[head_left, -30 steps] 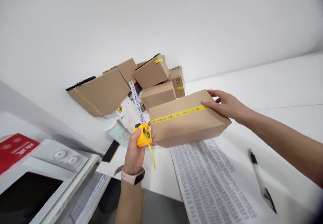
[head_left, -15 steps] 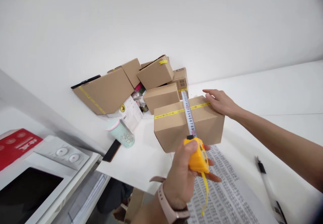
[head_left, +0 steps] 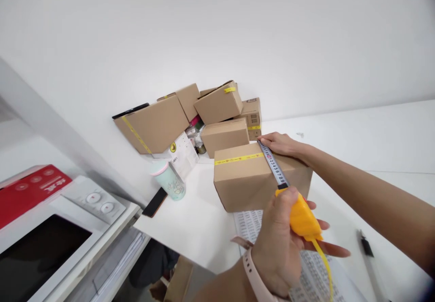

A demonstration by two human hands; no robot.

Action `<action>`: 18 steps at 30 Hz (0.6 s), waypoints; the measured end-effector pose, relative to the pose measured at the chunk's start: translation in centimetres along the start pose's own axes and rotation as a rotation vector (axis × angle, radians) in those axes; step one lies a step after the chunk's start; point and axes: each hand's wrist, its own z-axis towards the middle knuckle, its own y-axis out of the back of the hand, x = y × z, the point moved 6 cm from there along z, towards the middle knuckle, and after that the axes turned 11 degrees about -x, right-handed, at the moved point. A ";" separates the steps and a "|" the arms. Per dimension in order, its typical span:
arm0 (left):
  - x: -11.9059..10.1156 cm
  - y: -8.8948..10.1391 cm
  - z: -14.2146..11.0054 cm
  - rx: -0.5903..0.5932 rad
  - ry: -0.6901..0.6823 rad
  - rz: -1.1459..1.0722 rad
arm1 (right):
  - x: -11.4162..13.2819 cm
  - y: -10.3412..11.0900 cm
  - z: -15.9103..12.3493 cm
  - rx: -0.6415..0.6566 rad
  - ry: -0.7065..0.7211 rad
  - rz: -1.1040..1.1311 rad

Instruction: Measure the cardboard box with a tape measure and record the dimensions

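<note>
My left hand (head_left: 278, 243), with a pale pink watch strap at its wrist, is closed around a yellow tape measure (head_left: 302, 213). The tape's blade (head_left: 274, 166) lies out across the top of a cardboard box (head_left: 244, 184) sealed with yellow tape. At the box's far edge, my right hand (head_left: 280, 144) has its fingers on the blade's end, and the palm rests over the box's right side. A yellow cord hangs from the tape measure. Under and in front of the box lie printed sheets (head_left: 249, 224), partly covered by my left hand.
Behind stand several more cardboard boxes (head_left: 224, 136) against the wall. A mint tumbler (head_left: 171, 184) and a dark flat object (head_left: 154, 202) sit at the table's left edge. A microwave (head_left: 44, 243) is at lower left; a pen (head_left: 367, 247) lies at right.
My right hand has come from the box's right end to the blade's tip. My left hand has moved right with the tape measure, and less blade shows. The view has shifted slightly.
</note>
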 end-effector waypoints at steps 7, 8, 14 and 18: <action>1.7 -0.2 -1.0 0.018 -0.033 0.005 | -0.4 -0.2 -0.4 0.046 -0.048 -0.086; 1.9 -0.2 -1.1 0.030 -0.042 -0.002 | -0.4 -0.2 -0.4 0.048 -0.046 -0.090; 2.5 0.0 -0.9 0.022 -0.064 -0.024 | -0.2 -0.1 -0.5 0.049 -0.051 -0.089; 2.8 0.2 -0.6 0.021 -0.065 -0.037 | -0.1 0.0 -0.5 0.041 -0.060 -0.077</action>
